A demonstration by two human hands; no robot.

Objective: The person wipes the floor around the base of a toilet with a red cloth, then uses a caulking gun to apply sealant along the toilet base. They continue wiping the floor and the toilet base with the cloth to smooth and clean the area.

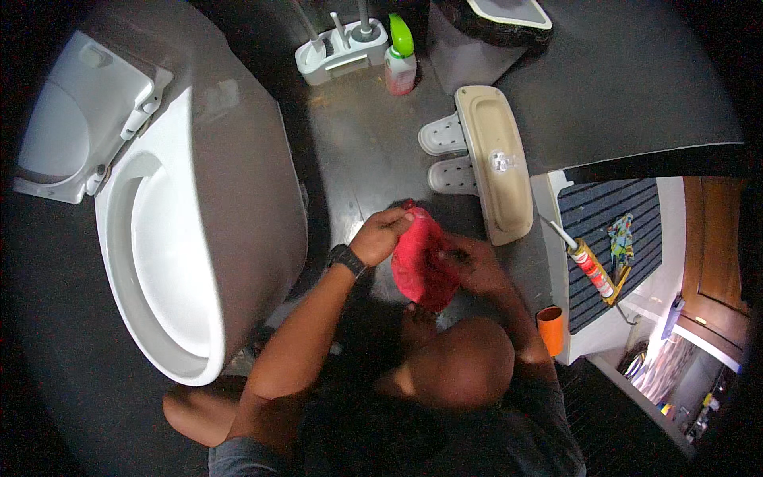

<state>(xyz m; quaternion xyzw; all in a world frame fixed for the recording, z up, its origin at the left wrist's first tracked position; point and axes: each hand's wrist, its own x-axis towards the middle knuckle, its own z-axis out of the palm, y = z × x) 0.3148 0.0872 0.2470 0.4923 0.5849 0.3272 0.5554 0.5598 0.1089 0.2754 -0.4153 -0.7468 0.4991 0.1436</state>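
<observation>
My left hand (380, 237), with a dark watch on its wrist, pinches the upper left edge of a red cloth (417, 270), thumb on top. My right hand (473, 262), partly in shadow, grips the cloth's right side. The cloth hangs over the dark tiled floor (350, 151) between my legs, above my bare foot. Just beyond it lies a long beige piece (505, 207) with two white slotted tabs (449, 173) on its left and a small clear fitting on it.
A white toilet (171, 278) with raised seat is left. A brush holder (338, 63), spray bottle (401, 71) and bin (469, 48) stand beyond. An orange cup (548, 330) and a ledge with striped mat (604, 199), caulking gun (592, 270) and patterned cloth (621, 238) are right.
</observation>
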